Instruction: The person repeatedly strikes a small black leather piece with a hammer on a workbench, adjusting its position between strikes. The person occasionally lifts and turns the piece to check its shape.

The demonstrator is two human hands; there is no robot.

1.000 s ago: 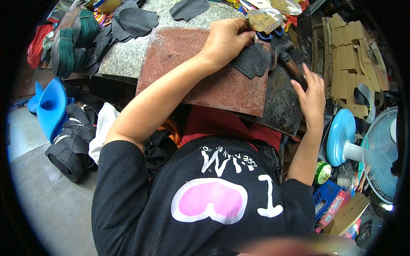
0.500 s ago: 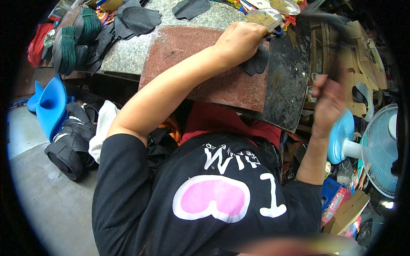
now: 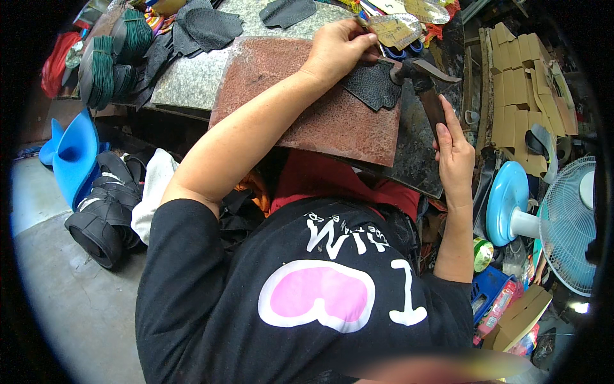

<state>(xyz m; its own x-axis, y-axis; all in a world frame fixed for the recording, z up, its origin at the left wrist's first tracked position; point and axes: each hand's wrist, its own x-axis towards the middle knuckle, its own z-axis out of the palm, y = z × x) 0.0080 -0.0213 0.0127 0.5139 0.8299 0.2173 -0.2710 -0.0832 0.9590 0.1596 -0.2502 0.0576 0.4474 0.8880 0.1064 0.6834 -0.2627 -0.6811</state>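
A black leather piece [image 3: 372, 88] with a notched lower edge lies on the reddish-brown board [image 3: 275, 102]. At its upper left is my left hand [image 3: 340, 48], thumb and fingers pinched together; what is between them is too small to make out. My right hand [image 3: 455, 157] is wrapped round the dark handle of a hammer [image 3: 433, 105]. The hammer's head is at the right edge of the leather piece, its flat face toward the leather. Whether it touches the leather, I cannot tell.
More black leather pieces [image 3: 208, 29] lie on the speckled stone tabletop [image 3: 185, 83]. Patterned templates [image 3: 395, 31] and blue-handled scissors [image 3: 417, 47] sit beyond my left hand. Green cord spools [image 3: 101, 73] are at far left. Cardboard boxes [image 3: 511, 83] and a fan [image 3: 569, 224] stand at right.
My right hand has come down and left with the hammer, from raised at the right to beside the leather piece. My left hand has moved left, off the leather, uncovering more of it.
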